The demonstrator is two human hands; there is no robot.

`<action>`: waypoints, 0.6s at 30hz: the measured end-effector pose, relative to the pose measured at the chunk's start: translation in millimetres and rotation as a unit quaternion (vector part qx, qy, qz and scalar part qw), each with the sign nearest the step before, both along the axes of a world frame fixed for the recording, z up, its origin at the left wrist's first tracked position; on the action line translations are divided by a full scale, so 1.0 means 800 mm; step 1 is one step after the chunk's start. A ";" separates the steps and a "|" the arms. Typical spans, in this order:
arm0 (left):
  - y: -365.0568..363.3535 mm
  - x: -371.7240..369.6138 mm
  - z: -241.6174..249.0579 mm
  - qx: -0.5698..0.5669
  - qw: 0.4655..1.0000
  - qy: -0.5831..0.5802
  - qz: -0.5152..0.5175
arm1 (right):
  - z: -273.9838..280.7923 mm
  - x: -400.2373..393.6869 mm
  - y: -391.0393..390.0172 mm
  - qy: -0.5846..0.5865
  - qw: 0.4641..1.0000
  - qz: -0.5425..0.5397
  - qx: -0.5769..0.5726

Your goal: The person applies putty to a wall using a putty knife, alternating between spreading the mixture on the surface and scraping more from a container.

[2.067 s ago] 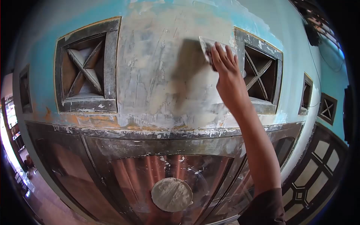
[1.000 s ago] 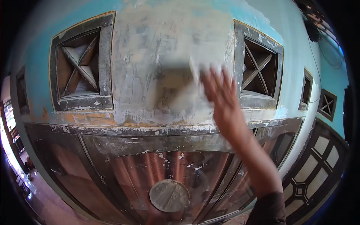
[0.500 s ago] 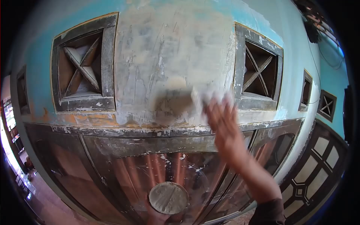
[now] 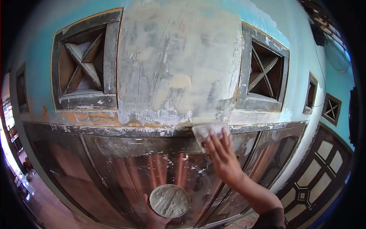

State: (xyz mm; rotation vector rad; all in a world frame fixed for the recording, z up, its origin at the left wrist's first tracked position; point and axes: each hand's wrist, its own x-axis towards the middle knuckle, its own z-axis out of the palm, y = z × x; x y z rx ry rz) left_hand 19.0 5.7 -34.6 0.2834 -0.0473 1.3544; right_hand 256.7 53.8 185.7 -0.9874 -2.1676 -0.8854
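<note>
My right hand [image 4: 223, 154] is raised, its fingers laid over a pale, flat, roughly rectangular scraper [image 4: 202, 137]. The scraper's upper edge is at the dark wooden beam [image 4: 152, 132], just below the plastered wall patch [image 4: 175, 57]. Low in the view, my left hand [image 4: 155, 219] holds a round container [image 4: 169, 200] from below and the side. Greyish-white paste with ridges on its surface fills the container.
Framed vents with crossed slats flank the patch, one on the left [image 4: 85, 63] and one on the right [image 4: 265, 70]. Below the beam are glazed wooden panels [image 4: 152, 170]. A dark door [image 4: 316, 175] stands at the right.
My right hand and the scraper have moved down from the plaster patch to the beam. My left hand and the container have shifted only slightly.
</note>
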 end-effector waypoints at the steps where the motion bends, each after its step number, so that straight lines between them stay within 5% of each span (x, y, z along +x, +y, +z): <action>1: 0.001 0.001 0.002 0.007 1.000 -0.025 -0.001 | 0.029 -0.003 -0.004 0.019 0.998 0.016 0.051; 4: 0.002 0.000 -0.006 0.002 0.994 -0.109 -0.024 | 0.157 -0.011 0.018 0.081 0.979 0.013 0.185; 6: 0.007 -0.008 -0.025 -0.012 0.965 0.223 0.140 | 0.232 -0.017 0.045 0.109 0.960 0.028 0.258; 8: 0.001 -0.008 -0.004 -0.023 0.990 0.109 0.090 | 0.266 -0.014 0.082 0.108 0.958 0.014 0.264; 9: -0.006 -0.008 0.007 -0.037 0.999 -0.008 0.037 | 0.258 -0.014 0.093 0.087 0.961 -0.002 0.263; 10: -0.010 -0.008 0.014 -0.039 0.999 -0.008 0.037 | 0.247 -0.018 0.098 0.063 0.963 -0.018 0.261; 12: -0.019 -0.007 0.020 -0.044 0.928 -0.365 -0.050 | 0.179 -0.028 0.098 0.004 0.974 -0.057 0.221; 13: -0.012 -0.011 0.009 -0.046 0.927 -0.368 -0.049 | 0.133 -0.034 0.090 -0.061 0.972 -0.113 0.197; 15: 0.010 -0.020 -0.017 0.026 0.998 -0.045 0.031 | 0.049 -0.041 0.063 -0.082 0.993 -0.064 0.056; 18: 0.008 -0.022 -0.015 -0.030 0.996 0.003 0.079 | -0.018 -0.038 0.023 -0.077 0.997 -0.003 -0.004</action>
